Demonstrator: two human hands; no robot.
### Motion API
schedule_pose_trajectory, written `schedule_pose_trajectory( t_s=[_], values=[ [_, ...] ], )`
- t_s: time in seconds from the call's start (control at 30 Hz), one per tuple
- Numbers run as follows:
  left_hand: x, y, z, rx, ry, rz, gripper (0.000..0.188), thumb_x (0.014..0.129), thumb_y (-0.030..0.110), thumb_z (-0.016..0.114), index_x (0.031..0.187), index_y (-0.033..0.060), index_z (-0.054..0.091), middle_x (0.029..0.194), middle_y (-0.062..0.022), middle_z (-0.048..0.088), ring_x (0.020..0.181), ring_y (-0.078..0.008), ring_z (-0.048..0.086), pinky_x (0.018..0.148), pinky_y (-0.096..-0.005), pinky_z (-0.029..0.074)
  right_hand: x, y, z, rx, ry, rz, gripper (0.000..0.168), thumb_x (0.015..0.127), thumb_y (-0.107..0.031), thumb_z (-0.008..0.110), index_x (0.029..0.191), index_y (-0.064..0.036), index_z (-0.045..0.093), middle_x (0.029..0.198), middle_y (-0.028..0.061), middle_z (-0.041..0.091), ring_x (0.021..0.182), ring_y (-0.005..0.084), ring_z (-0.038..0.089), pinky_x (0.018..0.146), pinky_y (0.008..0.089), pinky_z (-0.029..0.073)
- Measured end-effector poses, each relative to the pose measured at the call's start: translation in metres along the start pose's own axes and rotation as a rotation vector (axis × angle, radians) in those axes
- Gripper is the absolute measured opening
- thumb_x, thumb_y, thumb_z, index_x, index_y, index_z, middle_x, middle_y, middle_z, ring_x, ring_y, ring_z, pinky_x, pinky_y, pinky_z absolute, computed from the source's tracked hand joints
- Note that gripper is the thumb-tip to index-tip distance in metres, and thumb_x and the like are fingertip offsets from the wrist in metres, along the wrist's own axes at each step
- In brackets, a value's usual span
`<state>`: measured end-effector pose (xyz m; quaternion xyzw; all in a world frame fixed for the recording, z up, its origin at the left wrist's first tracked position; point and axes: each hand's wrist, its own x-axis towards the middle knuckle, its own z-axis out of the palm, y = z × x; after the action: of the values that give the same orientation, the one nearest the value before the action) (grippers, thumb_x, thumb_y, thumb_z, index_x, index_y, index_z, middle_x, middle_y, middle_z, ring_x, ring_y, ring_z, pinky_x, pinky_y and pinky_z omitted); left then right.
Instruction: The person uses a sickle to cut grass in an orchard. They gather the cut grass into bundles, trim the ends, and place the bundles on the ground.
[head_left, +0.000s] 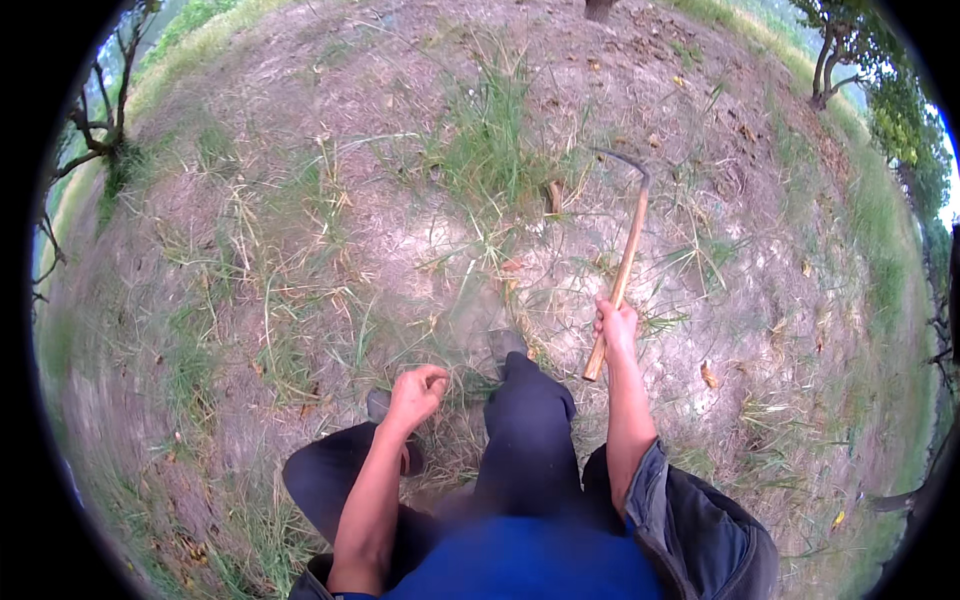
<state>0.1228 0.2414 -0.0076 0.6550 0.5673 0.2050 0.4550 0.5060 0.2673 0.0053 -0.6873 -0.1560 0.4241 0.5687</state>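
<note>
My right hand (618, 325) grips the lower part of a sickle's wooden handle (630, 244). The handle points away from me, and its butt sticks out below my fist. At the far end, the thin curved metal blade (628, 159) bends to the left, close to a tall tuft of green grass (495, 142). My left hand (417, 394) hovers above my left shoe with its fingers curled. Whether any grass is between those fingers is not clear. Cut or flattened grass (472, 442) lies around my feet.
Dry, pale soil (427, 236) carries scattered weeds and fallen leaves. A short brown piece of wood or stem (555, 196) stands beside the tuft. Trees rise at the left (112, 139) and upper right (825, 67), and a trunk base (598, 9) shows at the top.
</note>
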Motion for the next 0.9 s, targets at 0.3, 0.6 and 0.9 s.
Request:
schedule_pose_trajectory(
  t_s=[0.3, 0.6, 0.9],
  values=[
    [0.142, -0.007, 0.039, 0.181, -0.290, 0.053, 0.024, 0.083, 0.016, 0.064, 0.103, 0.0043, 0.069, 0.100, -0.0179, 0.069, 0.092, -0.0340, 0.068, 0.081, -0.0406, 0.053, 0.192, 0.066, 0.087, -0.076, 0.039, 0.038, 0.014, 0.085, -0.011, 0.064, 0.084, -0.003, 0.053, 0.063, 0.0006, 0.051, 0.045, 0.0103, 0.048, 0.039, 0.0268, 0.039],
    [0.290, 0.064, 0.064, 0.360, -0.219, 0.579, 0.052, 0.076, 0.001, 0.062, 0.128, 0.0051, 0.053, 0.129, -0.0161, 0.057, 0.109, -0.0354, 0.061, 0.088, -0.0431, 0.053, 0.272, 0.008, 0.185, -0.299, -0.347, -0.011, 0.015, 0.084, -0.014, 0.066, 0.091, -0.002, 0.059, 0.063, 0.0000, 0.054, 0.047, 0.0092, 0.050, 0.041, 0.0270, 0.041],
    [0.449, 0.130, 0.077, 0.955, -0.247, 0.953, 0.085, 0.073, 0.010, 0.073, 0.146, -0.0037, 0.032, 0.151, -0.0211, 0.034, 0.145, -0.0341, 0.025, 0.121, -0.0442, 0.022, 0.208, 0.038, 0.110, -0.853, -0.443, -0.189, 0.027, 0.080, -0.015, 0.064, 0.100, 0.001, 0.055, 0.078, 0.0269, 0.064, 0.072, 0.0446, 0.065, 0.067, 0.0496, 0.050]
  ],
)
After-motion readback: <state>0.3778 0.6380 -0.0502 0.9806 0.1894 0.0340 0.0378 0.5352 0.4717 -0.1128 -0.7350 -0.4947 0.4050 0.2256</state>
